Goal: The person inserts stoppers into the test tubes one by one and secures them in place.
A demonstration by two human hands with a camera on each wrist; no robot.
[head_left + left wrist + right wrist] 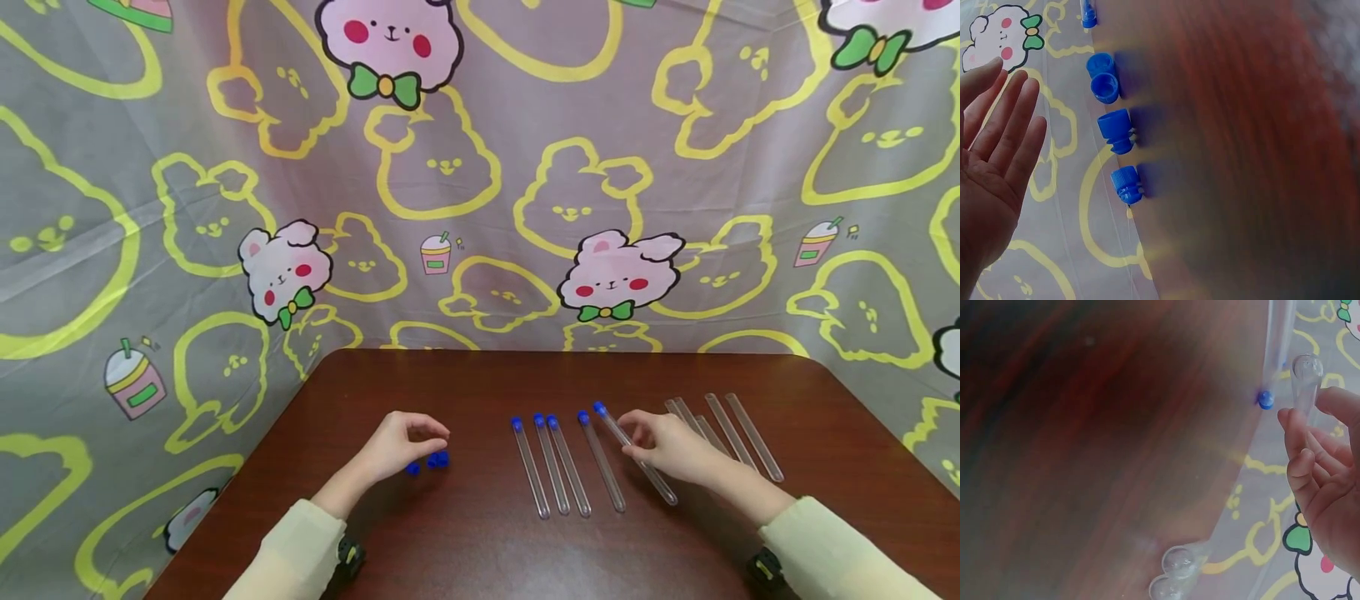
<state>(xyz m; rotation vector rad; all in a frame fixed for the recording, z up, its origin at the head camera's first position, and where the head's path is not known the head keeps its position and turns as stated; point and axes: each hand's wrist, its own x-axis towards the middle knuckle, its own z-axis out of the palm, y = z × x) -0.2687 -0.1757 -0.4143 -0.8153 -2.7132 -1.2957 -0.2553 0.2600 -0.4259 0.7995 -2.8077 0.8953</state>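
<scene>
My right hand [663, 442] pinches a clear test tube [660, 486] with a blue cap [600, 408] on its far end. In the right wrist view the tube's rounded bottom [1307, 367] shows between thumb and fingers. My left hand [401, 442] is over several loose blue caps [442, 458] at the left of the table, holding nothing. Its fingers [1013, 119] are extended beside the caps [1116, 128] in the left wrist view. Several capped test tubes [531, 471] lie side by side between the hands, blue ends away from me.
Several clear tubes with no blue caps [753, 437] lie on the right of the brown table [480, 550], partly hidden behind the right hand and forearm. A patterned cloth [487, 275] hangs behind the table and along its sides.
</scene>
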